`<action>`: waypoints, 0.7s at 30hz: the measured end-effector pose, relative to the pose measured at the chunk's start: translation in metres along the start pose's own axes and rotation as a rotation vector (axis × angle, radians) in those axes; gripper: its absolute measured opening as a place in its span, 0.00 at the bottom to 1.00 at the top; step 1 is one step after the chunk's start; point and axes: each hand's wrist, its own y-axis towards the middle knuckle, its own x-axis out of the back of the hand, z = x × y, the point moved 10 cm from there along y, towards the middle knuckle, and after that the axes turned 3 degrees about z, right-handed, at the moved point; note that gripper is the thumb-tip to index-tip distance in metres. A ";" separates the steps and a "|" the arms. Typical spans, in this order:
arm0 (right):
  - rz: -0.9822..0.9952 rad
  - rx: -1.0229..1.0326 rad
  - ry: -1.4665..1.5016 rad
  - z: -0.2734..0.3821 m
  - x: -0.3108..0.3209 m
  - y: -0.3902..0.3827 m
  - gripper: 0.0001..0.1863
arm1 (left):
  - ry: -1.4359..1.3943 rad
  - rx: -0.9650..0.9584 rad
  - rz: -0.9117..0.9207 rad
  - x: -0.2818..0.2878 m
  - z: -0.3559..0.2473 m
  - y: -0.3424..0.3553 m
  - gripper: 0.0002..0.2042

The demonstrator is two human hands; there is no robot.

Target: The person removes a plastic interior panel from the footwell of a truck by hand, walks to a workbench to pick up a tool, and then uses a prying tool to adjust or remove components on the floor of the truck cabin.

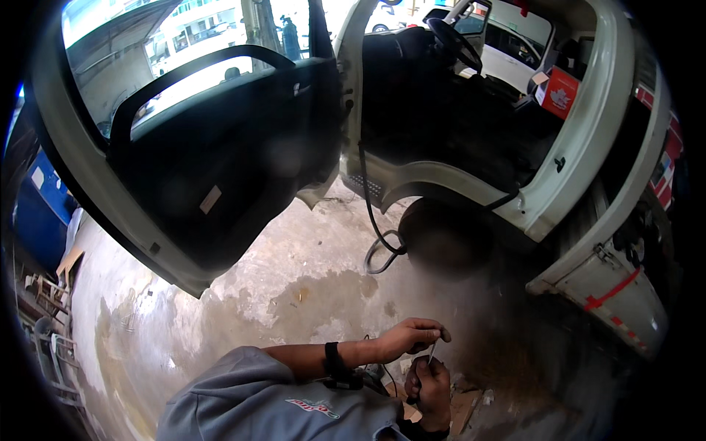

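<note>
Lower centre of frame: left hand reaches in from the left, palm side hidden; thumb and fingers are drawn together in a pinch at the upper end of a thin, pale rod. Right hand, just below, is curled closed round the rod's lower end; what else lies inside the fist, cannot tell. Rod stands slightly tilted between the two hands. Black band on left wrist; grey shirt fills the bottom edge.

Surroundings: door of a pale vehicle hangs open, upper left. Cab at upper right, with steering wheel and red box. Black cable runs down from the door side to a loop near frame centre, beside a dark, blurred wheel. Stained concrete floor below; blue panel at far left.
</note>
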 end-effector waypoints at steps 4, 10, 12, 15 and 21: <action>0.042 -0.086 -0.007 0.019 0.021 0.034 0.17 | 0.044 -0.009 -0.125 0.017 -0.010 0.033 0.14; 0.044 -0.116 -0.043 0.051 0.043 0.093 0.10 | -0.017 0.038 -0.258 0.052 -0.039 0.075 0.12; 0.085 -0.098 -0.035 0.064 0.043 0.117 0.08 | -0.100 0.025 -0.267 0.076 -0.034 0.098 0.13; 0.065 -0.045 -0.026 0.085 0.061 0.154 0.08 | -0.117 0.033 -0.227 0.093 -0.052 0.143 0.14; 0.023 0.050 -0.101 0.148 0.079 0.230 0.07 | -0.132 0.001 -0.088 0.120 -0.112 0.226 0.16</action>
